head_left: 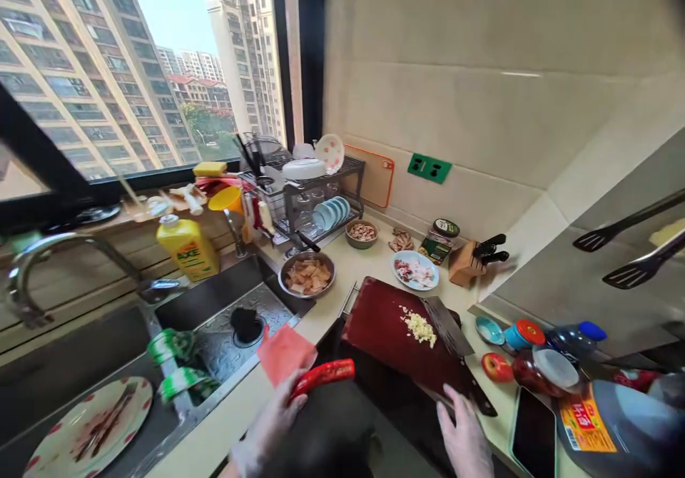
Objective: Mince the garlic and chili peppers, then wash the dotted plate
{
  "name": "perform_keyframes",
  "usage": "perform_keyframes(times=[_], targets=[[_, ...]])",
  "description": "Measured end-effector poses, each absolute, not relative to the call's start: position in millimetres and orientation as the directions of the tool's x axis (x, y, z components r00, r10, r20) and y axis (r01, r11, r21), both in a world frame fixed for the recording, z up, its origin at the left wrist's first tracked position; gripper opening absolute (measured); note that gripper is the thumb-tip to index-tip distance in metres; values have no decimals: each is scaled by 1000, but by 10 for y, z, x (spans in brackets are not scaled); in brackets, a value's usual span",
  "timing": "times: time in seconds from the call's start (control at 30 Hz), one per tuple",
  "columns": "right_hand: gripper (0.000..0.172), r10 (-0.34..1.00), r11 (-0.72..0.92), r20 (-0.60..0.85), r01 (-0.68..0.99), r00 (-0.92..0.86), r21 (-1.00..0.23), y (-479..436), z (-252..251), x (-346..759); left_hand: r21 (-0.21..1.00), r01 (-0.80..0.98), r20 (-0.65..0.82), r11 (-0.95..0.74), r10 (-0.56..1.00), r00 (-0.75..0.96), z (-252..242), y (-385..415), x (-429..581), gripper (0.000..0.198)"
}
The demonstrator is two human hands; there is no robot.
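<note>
My left hand (270,415), in a thin see-through glove, is closed around a red chili pepper (327,372) that points right, left of the dark red cutting board (377,321). Chopped pale garlic (419,327) lies in a small heap on the board. A cleaver (449,329) rests along the board's right side, its black handle (480,392) toward me. Near the board's front edge my gloved right hand (463,428) is open, fingers apart, holding nothing. Whether its fingertips touch the board I cannot tell. A pink cloth (287,353) lies beside the sink, just beyond my left hand.
At left is a sink (214,321) with a spotted plate (125,407). Behind the board stand a pan of sliced food (307,276), a bowl of meat (362,232), a plate of meat (414,270) and a knife block (464,264). Jars, an apple (496,367) and a phone (534,431) crowd the right.
</note>
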State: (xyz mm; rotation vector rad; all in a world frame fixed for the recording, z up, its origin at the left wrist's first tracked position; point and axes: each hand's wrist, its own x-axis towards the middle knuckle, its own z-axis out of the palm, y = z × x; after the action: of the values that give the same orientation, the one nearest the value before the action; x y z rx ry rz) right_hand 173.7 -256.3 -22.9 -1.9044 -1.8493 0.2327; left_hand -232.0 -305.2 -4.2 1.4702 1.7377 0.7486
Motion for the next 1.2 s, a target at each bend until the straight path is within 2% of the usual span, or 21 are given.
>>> perform_keyframes(times=[0.07,0.17,0.27,0.37,0.47,0.53,0.63,0.73,0.8,0.87,1.0,1.2], targets=[[46,979,-36,179,948,97,-317,-2217,-189,2011,768,620,-150,163,986,-73,73,-2624,-1911,50],[45,996,-84,24,978,90,-192,-1839,-137,2240,686,715,-142,135,989,-51,224,-2068,-1515,47],[45,989,-58,-142,985,35,-162,-1627,-117,2319,578,805,-191,130,981,-21,231,-1672,-1370,47],[49,971,-59,-238,990,26,-130,-1501,-99,2314,462,876,-243,139,970,-26,161,-1462,-1373,45],[57,952,-79,-303,988,34,-135,-1411,-58,2296,375,921,-218,106,976,-23,129,-1390,-1362,44],[60,957,-114,-282,983,69,-147,-1396,-22,2310,341,938,-190,65,982,1,133,-1360,-1306,44],[55,978,-196,-123,942,168,-272,-1498,41,2350,343,939,-176,19,983,45,130,-1288,-1176,44],[53,973,-186,13,820,229,-542,-1724,123,2281,372,928,-180,35,983,35,95,-1193,-1055,44],[55,978,-136,24,727,205,-673,-1882,181,2112,382,922,-169,54,986,12,63,-1143,-1007,43],[56,985,-128,-17,652,174,-748,-2007,231,1858,380,923,-161,62,987,0,32,-1119,-996,43],[58,980,-185,-107,566,169,-803,-2122,279,1362,390,918,-158,75,987,-13,-4,-1119,-1068,45],[61,974,-228,-178,599,143,-767,-2107,311,1219,433,900,-174,52,984,27,40,-1052,-1141,40]])
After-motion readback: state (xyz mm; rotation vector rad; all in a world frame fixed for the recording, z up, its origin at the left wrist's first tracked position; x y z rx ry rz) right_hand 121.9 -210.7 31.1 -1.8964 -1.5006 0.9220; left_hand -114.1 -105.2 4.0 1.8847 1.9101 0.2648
